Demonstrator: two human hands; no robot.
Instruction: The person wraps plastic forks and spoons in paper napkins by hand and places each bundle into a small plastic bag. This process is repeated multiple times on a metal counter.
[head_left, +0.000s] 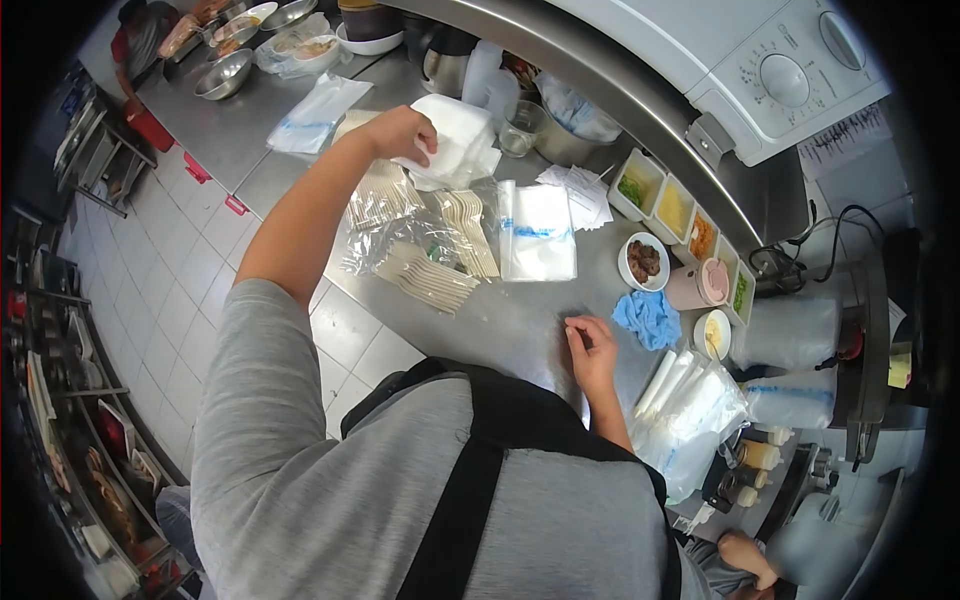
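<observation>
My left hand (405,137) reaches over a stack of white napkins (455,135), its bent fingers closed at the paper's edge. The fingertips are partly hidden. Low over the steel counter (520,330), my right hand (592,352) is curled with thumb and fingers together, nothing visible in it. Between the hands lie bundles of cream-coloured plastic forks (430,278) in clear wrap, with another fork bundle (462,225) beside them. A pack of clear plastic bags with blue print (540,235) lies right of the forks.
Food tubs (672,210) line the back right, near a bowl of dark food (643,262), a blue cloth (648,318) and a pink-topped container (697,285). More plastic bags (690,410) lie at right. A glass jar (520,130) stands behind. Other people (745,560) appear at the edges.
</observation>
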